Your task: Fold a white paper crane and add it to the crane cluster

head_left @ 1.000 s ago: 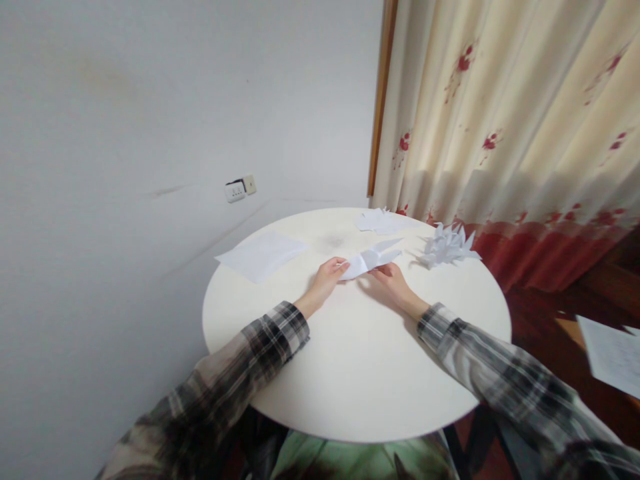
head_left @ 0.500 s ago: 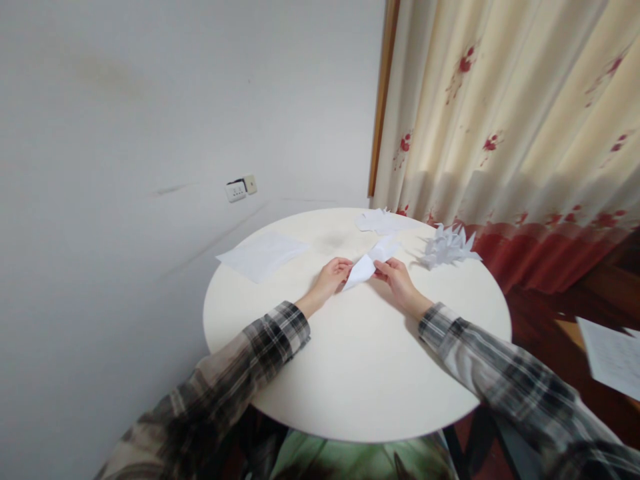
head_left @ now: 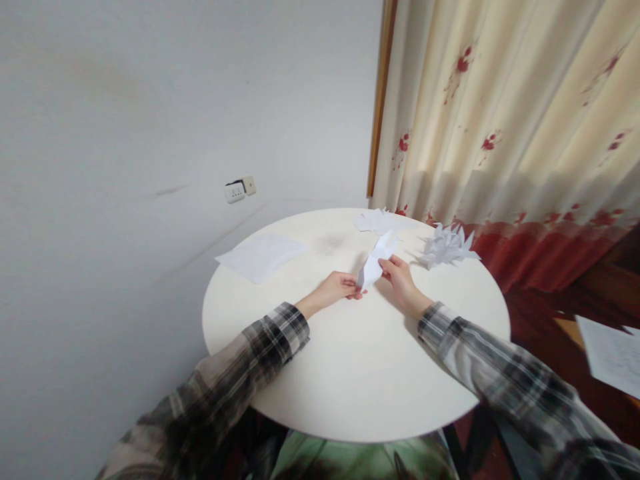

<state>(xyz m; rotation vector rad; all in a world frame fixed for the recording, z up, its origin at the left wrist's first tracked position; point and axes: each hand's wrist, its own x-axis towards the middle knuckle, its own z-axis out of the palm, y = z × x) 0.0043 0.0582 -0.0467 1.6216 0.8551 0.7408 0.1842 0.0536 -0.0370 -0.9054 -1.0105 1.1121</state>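
A folded white paper piece (head_left: 376, 259) with pointed tips stands almost upright over the middle of the round white table (head_left: 350, 373). My left hand (head_left: 339, 289) pinches its lower end, fingers closed on it. My right hand (head_left: 397, 273) grips the same paper from the right, a little higher up. Both arms wear plaid sleeves and reach in from the near edge.
A flat white sheet (head_left: 261, 255) lies at the table's left. A pile of folded paper shapes (head_left: 447, 245) sits at the right rear, more paper pieces (head_left: 379, 220) at the far edge. A curtain (head_left: 505, 127) hangs behind. Another sheet (head_left: 609, 355) lies off to the right.
The folded paper has turned from lying nearly level to standing almost upright. My left hand slid right and nearer, under its lower end; my right hand shifted slightly away.
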